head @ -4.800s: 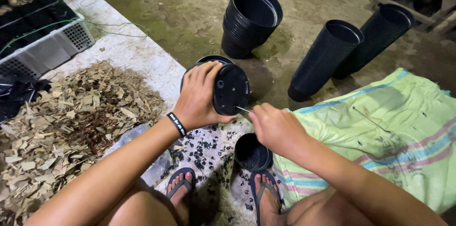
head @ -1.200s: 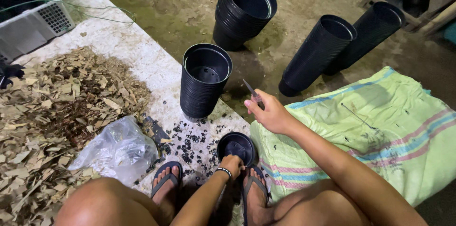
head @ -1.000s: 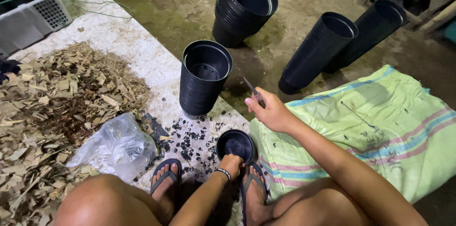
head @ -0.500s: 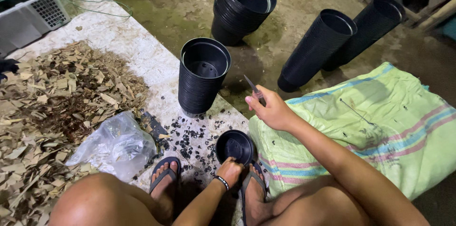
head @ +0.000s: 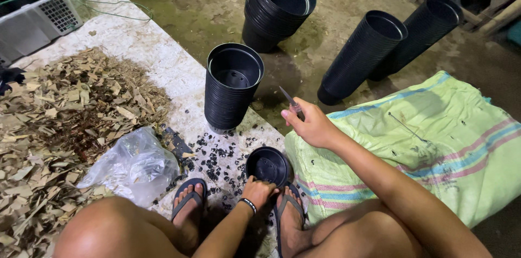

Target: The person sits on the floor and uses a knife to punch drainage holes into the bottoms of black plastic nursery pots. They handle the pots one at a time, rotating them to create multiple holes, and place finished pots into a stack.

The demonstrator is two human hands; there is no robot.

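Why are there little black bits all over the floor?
Small black bits lie scattered on the pale slab beside the upright stack of pots, near the feet. The left hand touches a single pot; the right hand holds a thin pointed tool. Two pot stacks lie tipped over.

A small black plastic pot [head: 267,166] on the ground is gripped at its near rim by the left hand [head: 257,191]. A thin pointed metal tool [head: 290,100] is held in the right hand [head: 312,126], beside an upright stack of black plastic pots [head: 232,87].
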